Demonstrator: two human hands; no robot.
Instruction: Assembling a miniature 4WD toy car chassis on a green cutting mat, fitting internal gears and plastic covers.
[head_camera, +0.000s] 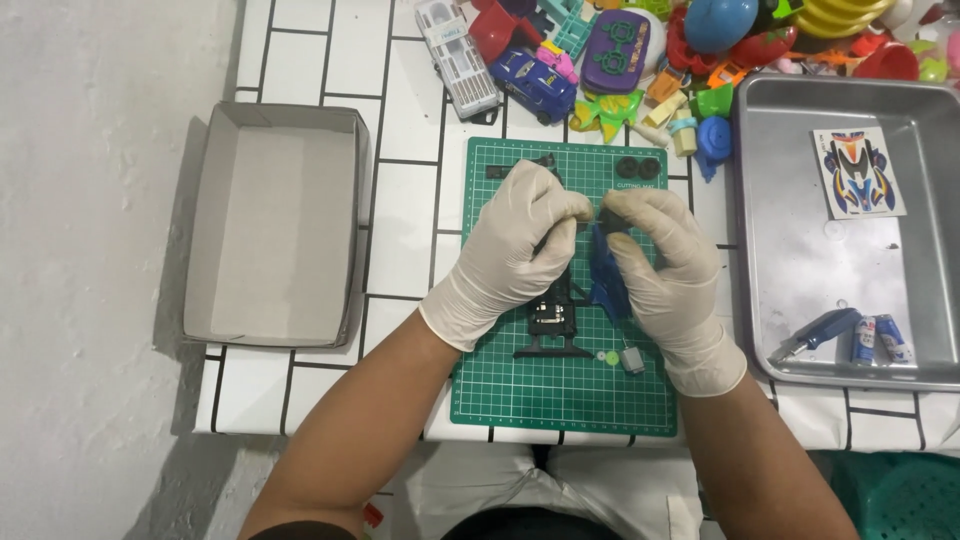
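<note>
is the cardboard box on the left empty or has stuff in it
Empty: the cardboard box lies open-topped on the tiled table, showing only its bare grey bottom.

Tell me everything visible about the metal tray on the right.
The metal tray is a shallow rectangular pan of dull silver metal with rounded corners and a raised rim. It lies flat on the white tiled table, right of the green cutting mat, its right edge cut off by the frame. Inside lie a sticker sheet showing a toy car, a blue-handled tool and two small batteries. Neither gloved hand touches it; the toy pile reaches its top edge.
</note>
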